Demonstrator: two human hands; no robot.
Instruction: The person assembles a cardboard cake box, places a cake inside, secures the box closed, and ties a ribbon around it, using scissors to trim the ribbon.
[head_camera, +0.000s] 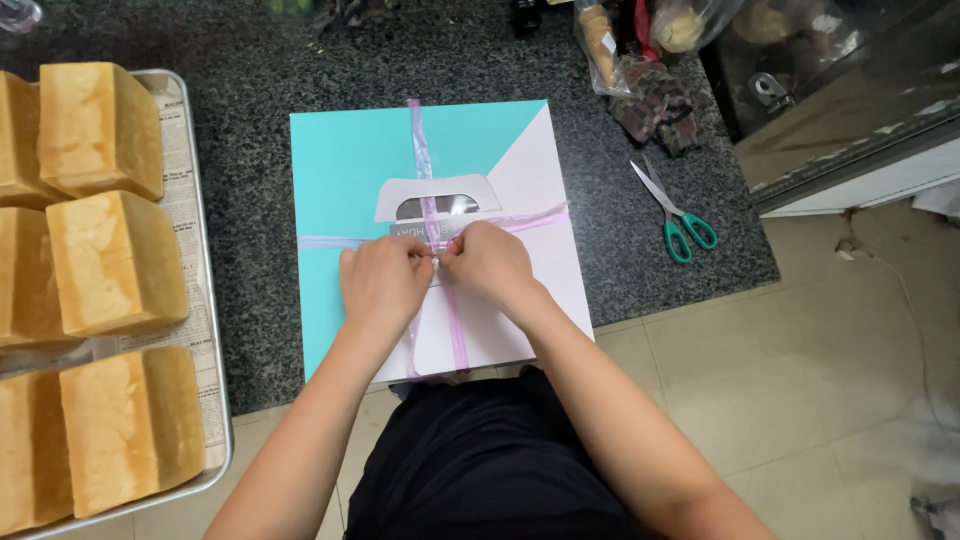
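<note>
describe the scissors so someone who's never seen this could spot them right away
Start at the dark speckled stone counter and find the turquoise-and-white box that both hands are tying with ribbon. To the right of the box, near the counter's edge, lie the scissors, apart from everything else. They are the only tool there: slim metal blades and green handle loops.

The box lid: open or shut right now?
Shut. The teal-and-white box lies flat, pink ribbon crossing it; both hands pinch the crossing.
</note>
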